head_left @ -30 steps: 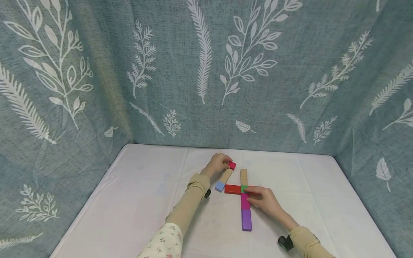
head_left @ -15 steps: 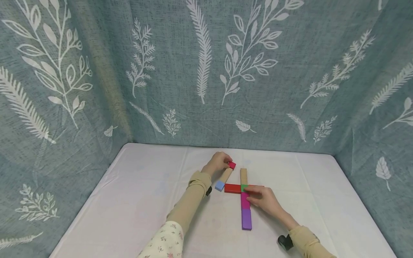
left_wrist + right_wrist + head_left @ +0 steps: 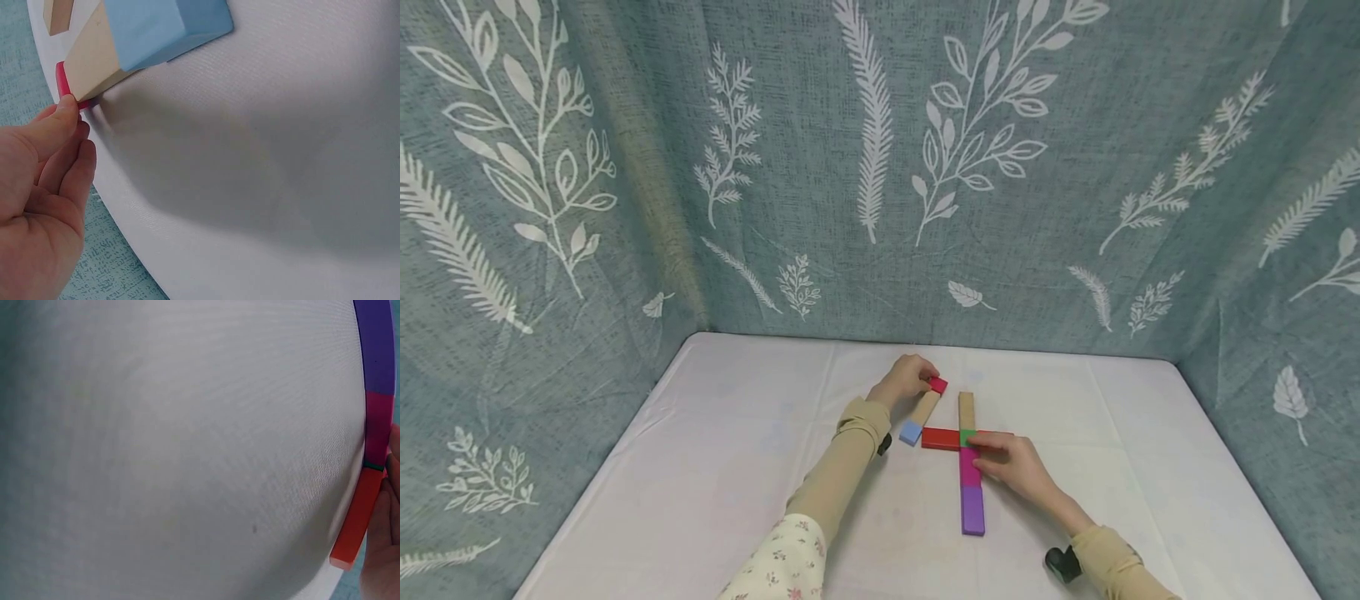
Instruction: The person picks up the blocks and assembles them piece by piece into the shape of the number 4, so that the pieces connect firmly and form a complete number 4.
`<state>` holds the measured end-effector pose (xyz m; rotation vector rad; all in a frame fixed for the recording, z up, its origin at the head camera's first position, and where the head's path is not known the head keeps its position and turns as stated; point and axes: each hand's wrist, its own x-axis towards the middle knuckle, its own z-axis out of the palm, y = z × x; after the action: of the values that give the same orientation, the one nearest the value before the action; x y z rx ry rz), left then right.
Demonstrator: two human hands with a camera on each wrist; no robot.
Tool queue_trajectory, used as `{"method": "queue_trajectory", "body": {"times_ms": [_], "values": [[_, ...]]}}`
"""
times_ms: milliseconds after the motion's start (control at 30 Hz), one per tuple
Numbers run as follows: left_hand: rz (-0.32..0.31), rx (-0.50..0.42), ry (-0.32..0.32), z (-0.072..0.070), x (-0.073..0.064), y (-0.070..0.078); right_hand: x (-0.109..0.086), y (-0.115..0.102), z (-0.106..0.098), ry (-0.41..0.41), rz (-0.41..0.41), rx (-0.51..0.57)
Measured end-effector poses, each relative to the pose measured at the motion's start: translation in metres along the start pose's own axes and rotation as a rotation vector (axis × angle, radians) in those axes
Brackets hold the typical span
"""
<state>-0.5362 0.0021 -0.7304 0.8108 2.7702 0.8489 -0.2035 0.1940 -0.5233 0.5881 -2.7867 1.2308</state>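
My left hand [image 3: 906,379] pinches a small red block [image 3: 939,385] between thumb and fingertips. In the left wrist view this red block [image 3: 62,81] sits against the far end of a tan wooden block [image 3: 94,59], with a light blue block [image 3: 165,28] at the near end. To the right is a cross of blocks: tan [image 3: 966,410], green, magenta [image 3: 971,468] and purple [image 3: 972,511] in a column, red bars [image 3: 941,439] at both sides. My right hand [image 3: 1018,467] rests fingertips on the green and magenta blocks, partly hiding the right bar.
A white cloth covers the table [image 3: 737,450]. A blue-green leaf-patterned curtain [image 3: 880,167] stands behind it and at both sides. A dark wrist camera [image 3: 1063,565] is strapped below the right hand; another [image 3: 884,444] is at the left wrist.
Very little differs: the red block in my left fingers has shifted very slightly left. My right hand and the cross of blocks stay where they were.
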Motion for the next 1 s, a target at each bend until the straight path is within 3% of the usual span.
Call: {"method": "queue_trajectory", "body": {"times_ms": [100, 200, 233, 300, 333, 433, 467, 533, 567, 733, 1000], "values": [[0.003, 0.006, 0.007, -0.011, -0.014, 0.014, 0.000, -0.001, 0.001, 0.001, 0.002, -0.001], [-0.002, 0.015, 0.009, -0.031, -0.037, 0.042, 0.000, -0.002, 0.002, 0.000, 0.005, 0.000], [-0.013, 0.026, 0.010, -0.048, -0.056, 0.066, -0.001, -0.002, 0.002, -0.001, 0.008, 0.000], [-0.043, 0.005, -0.025, -0.074, -0.079, 0.097, -0.001, -0.003, 0.002, -0.003, 0.013, 0.001], [-0.022, -0.011, -0.018, -0.084, -0.089, 0.109, -0.001, -0.003, 0.002, -0.003, 0.016, 0.002], [-0.080, -0.060, -0.066, -0.125, -0.125, 0.159, -0.002, -0.004, 0.003, -0.004, 0.024, 0.003], [-0.080, -0.090, -0.074, -0.130, -0.127, 0.161, -0.002, -0.004, 0.004, -0.005, 0.024, 0.003], [-0.074, -0.091, -0.061, -0.144, -0.144, 0.181, -0.002, -0.004, 0.004, -0.005, 0.027, 0.007], [-0.108, -0.078, -0.076, -0.152, -0.153, 0.194, -0.002, -0.004, 0.005, -0.006, 0.028, 0.005], [-0.061, -0.011, -0.018, -0.159, -0.167, 0.207, -0.001, -0.004, 0.004, -0.011, 0.026, 0.001], [-0.024, -0.053, 0.040, -0.165, -0.170, 0.209, 0.001, -0.004, 0.001, -0.021, 0.012, -0.028]]}}
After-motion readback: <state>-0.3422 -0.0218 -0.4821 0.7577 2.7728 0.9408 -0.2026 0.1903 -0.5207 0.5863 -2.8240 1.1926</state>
